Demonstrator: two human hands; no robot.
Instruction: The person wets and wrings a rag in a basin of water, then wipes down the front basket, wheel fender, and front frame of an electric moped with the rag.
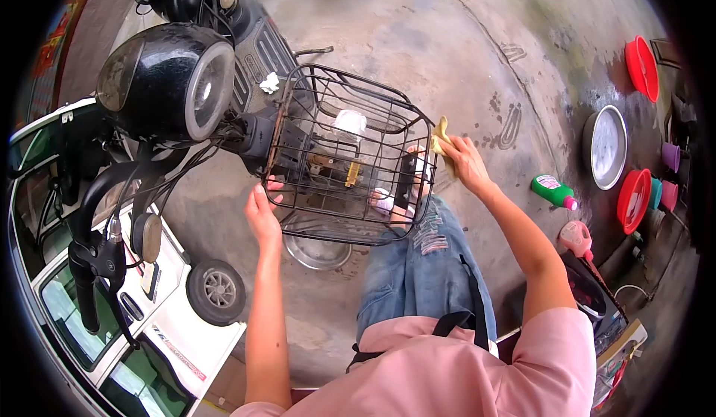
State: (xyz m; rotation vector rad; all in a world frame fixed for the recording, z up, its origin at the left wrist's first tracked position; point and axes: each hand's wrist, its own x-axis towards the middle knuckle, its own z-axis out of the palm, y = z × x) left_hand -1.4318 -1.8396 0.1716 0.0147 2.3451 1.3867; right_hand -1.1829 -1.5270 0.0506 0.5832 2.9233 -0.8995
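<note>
A black wire basket [339, 237] is mounted at the front of a black scooter, below its round headlight [203, 92]. My left hand [264, 214] grips the basket's near left edge, thumb outside and fingertips showing through the wires. At the basket's right side, my right hand [466, 165] is closed on a yellowish cloth [441, 135], which touches the rim. Part of the cloth is hidden behind my fingers. Through the bars show a white crumpled piece [350, 123] and a small yellow piece [352, 174].
Handlebar and cables [123, 174] hang at the left, near a white vehicle [168, 327] and its wheel [216, 292]. A metal basin [317, 253] lies below the basket. On the right are a green bottle [550, 189], a metal bowl [605, 147], red basins [635, 201] and a pink jug [576, 238].
</note>
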